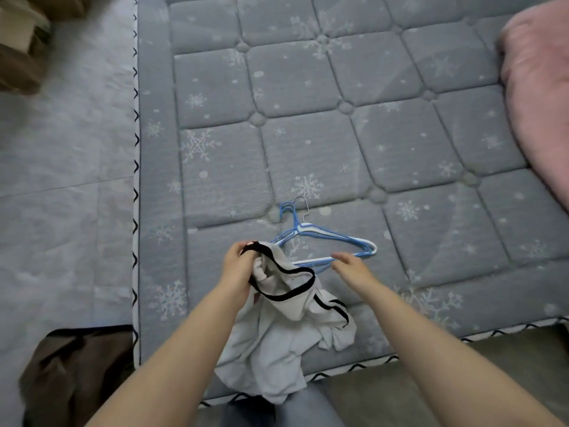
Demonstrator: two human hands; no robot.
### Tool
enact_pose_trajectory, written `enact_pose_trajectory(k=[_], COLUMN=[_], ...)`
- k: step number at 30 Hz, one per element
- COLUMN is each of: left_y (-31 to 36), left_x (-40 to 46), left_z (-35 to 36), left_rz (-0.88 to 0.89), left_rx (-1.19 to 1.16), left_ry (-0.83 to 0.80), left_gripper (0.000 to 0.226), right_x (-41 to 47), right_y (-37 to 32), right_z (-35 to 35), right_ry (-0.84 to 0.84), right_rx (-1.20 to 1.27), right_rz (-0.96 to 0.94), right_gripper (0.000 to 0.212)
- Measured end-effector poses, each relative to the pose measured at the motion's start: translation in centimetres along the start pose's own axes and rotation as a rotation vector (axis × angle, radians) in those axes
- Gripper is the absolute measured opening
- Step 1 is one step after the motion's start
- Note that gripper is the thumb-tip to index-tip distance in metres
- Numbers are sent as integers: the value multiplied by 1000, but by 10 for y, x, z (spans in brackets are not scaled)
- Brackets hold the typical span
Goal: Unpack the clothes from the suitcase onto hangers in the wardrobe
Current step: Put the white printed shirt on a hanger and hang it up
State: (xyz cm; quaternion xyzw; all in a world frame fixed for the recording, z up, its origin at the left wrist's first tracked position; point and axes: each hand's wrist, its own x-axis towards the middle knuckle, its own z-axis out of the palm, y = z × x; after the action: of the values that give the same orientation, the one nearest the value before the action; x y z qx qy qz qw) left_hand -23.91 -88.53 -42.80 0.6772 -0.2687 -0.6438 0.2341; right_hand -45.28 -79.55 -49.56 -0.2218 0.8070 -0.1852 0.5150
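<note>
A white garment with black trim (286, 331) hangs crumpled, its black-edged neckline bunched at the top and its lower folds draping over the near edge of the bed. Just beyond it a small stack of wire hangers (326, 241), blue and white, lies flat with the hooks pointing away and one silver hook uppermost.

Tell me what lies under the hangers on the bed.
Only the grey snowflake mattress shows under the hangers. Their left ends are covered by the white shirt in the left hand, so that part stays hidden.
</note>
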Motion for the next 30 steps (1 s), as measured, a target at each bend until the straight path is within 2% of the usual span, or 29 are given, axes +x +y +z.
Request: enact_pose_trajectory(k=[4,8,11,14,17,20,24,30], left_y=[-8,-24,-36,-51,-61,-63,-58,-27], left_x=[25,48,55,68,76,79,71,29], left_z=[12,17,17,16,13,8,1,-11], left_rz=[-64,-98,-117,-154,-172,-171,-134,-112], left_rx=[-83,-83,-142,-188,-209,-201,-142,-76], left_ry=[-14,0,-50,-75,-40,-12,39,117], left_gripper=[13,17,27,23,24,19,30,23], right_x=[51,98,132,163,179,181,155,86], right_y=[-12,-18,-13,-5,3,3,-6,-21], right_z=[0,8,14,23,27,28,30,30], right_ry=[14,84,97,126,274,357,317,202], right_rx=[-194,-435,-536,-643,-763,-760,-679,-762], right_rz=[-26,-124,-131,-125,-204,-259,-324,-509], right_gripper=[55,66,68,57,34,23,24,31])
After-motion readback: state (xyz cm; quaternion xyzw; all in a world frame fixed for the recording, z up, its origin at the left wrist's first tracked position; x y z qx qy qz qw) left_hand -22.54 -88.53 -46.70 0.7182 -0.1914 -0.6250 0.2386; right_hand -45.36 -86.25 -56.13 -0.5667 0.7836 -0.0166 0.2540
